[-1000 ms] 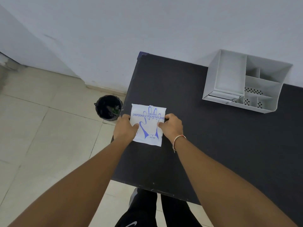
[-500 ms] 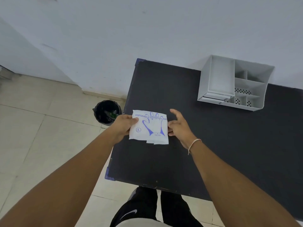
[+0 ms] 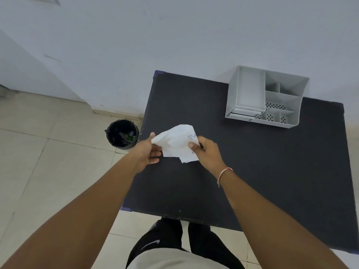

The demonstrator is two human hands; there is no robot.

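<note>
Glove packet (image 3: pixel 175 141), white with blue print, is crumpled and held over the desk (image 3: pixel 252 171), near the desk's left edge. Head view: left hand (image 3: pixel 149 152) pinches the packet's left corner between thumb and fingers. Right hand (image 3: pixel 208 154) grips its right side, fingers curled round it. Grey compartment organiser (image 3: pixel 250 90) stands at the desk's far edge. Black waste bin (image 3: pixel 122 135) sits on the floor just beside the desk's left edge.

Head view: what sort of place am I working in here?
Likely a plain workroom or office corner: the glove packet is held over a black table against a bare white wall, with a grey compartment organizer on it and a black bin on the tiled floor.
</note>
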